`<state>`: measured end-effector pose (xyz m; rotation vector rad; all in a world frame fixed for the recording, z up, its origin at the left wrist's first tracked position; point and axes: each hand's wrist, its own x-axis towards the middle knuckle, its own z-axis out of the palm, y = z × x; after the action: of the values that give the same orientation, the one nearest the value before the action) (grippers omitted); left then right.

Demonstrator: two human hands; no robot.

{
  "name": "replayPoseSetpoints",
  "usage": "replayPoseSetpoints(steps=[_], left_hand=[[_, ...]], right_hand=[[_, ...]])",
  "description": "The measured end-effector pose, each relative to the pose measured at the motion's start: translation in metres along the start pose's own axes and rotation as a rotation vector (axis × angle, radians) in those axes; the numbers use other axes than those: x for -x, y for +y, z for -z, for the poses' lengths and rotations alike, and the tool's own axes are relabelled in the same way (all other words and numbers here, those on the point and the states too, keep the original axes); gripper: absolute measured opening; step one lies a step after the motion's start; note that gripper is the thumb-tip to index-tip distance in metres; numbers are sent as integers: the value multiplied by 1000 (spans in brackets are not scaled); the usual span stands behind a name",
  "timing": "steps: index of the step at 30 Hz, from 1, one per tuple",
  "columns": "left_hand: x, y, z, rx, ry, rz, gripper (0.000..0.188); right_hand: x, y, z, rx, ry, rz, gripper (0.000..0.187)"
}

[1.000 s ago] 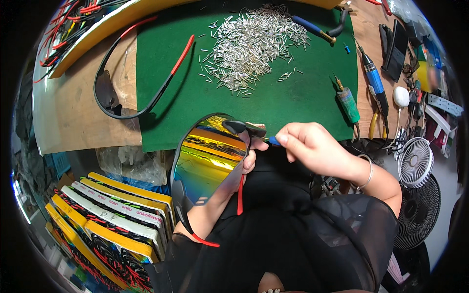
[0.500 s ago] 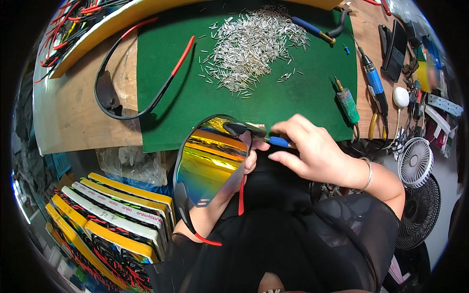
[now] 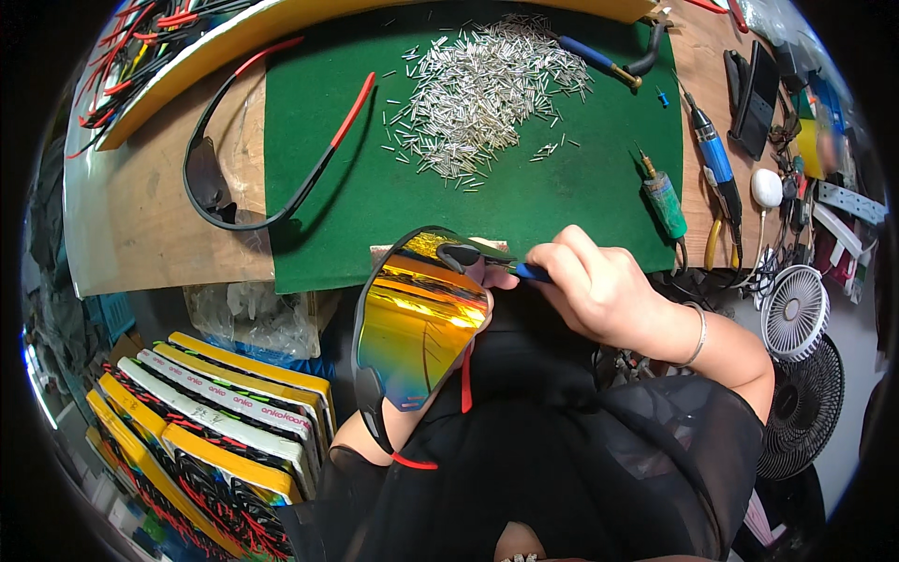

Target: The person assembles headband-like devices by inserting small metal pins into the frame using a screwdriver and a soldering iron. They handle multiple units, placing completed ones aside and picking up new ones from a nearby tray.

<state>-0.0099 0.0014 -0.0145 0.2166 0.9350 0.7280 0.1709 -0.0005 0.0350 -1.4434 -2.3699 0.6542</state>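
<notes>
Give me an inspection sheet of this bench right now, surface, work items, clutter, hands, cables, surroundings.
Surface: green mat on a wooden bench.
Job's things: sunglasses with mirrored orange lens; blue-handled tool at their hinge.
Clutter: pile of small metal pins; black and red frame; green-handled tool; blue screwdriver.
Hands: right hand grips the blue-handled tool; left hand mostly hidden behind the sunglasses, holding them.
Cables: red and black bundle far left.
Surroundings: small fans right; stacked flat boxes lower left.
</notes>
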Motion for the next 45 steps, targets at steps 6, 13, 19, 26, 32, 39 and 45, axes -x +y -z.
replayPoseSetpoints(steps=[6, 13, 19, 26, 32, 39, 45], left_hand=[[1, 7, 1, -51, -41, 44, 21], [0, 7, 0, -34, -52, 43, 21], [2, 8, -2, -88, -19, 31, 19], [1, 14, -6, -125, -41, 51, 17], [2, 17, -5, -133, -77, 41, 18], [0, 15, -2, -45, -104, 70, 19], [0, 13, 0, -110, -35, 40, 21]], right_hand=[[-14, -3, 6, -476, -238, -434, 25], [-4, -5, 1, -137, -28, -128, 19], [-12, 5, 2, -302, -204, -299, 16], [-8, 0, 8, -113, -94, -47, 17], [-18, -1, 11, -366, -270, -358, 17], [-8, -2, 7, -73, -48, -44, 16], [-22, -7, 14, -459, -291, -464, 32]])
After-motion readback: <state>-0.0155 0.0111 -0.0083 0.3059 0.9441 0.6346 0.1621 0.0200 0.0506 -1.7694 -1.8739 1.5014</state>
